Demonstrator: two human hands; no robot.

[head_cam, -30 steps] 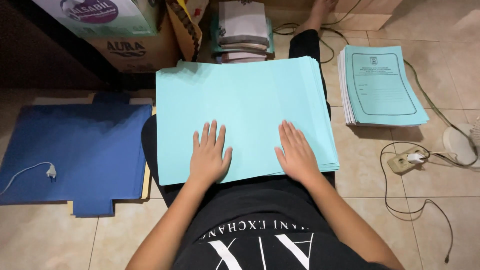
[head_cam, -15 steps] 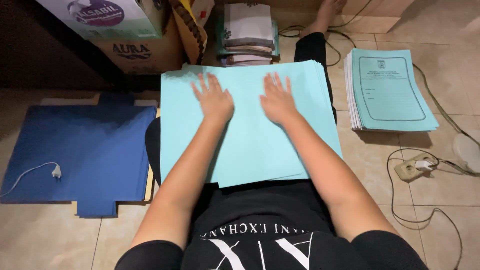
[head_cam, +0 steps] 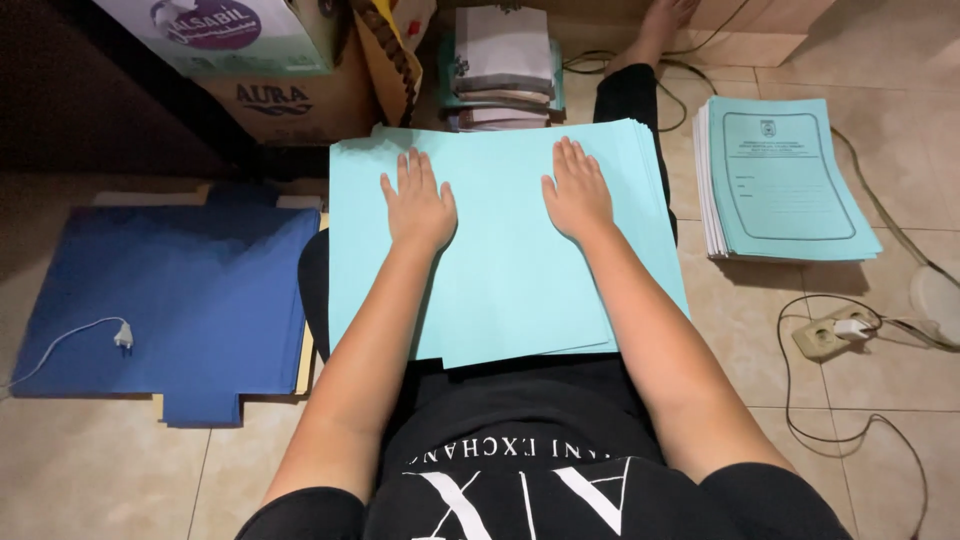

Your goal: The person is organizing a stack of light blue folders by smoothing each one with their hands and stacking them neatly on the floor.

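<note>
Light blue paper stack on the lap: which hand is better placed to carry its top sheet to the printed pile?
Probably the right hand: it lies flat on the light blue paper stack, nearer the printed pile.

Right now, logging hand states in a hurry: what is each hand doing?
Left hand: open, flat on the light blue paper stack.
Right hand: open, flat on the same stack.

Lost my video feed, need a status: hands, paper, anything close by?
Left hand and right hand flat, open on the light blue paper stack across the lap. Nothing gripped. Printed booklet pile right, blue flattened folder left, both apart.
</note>
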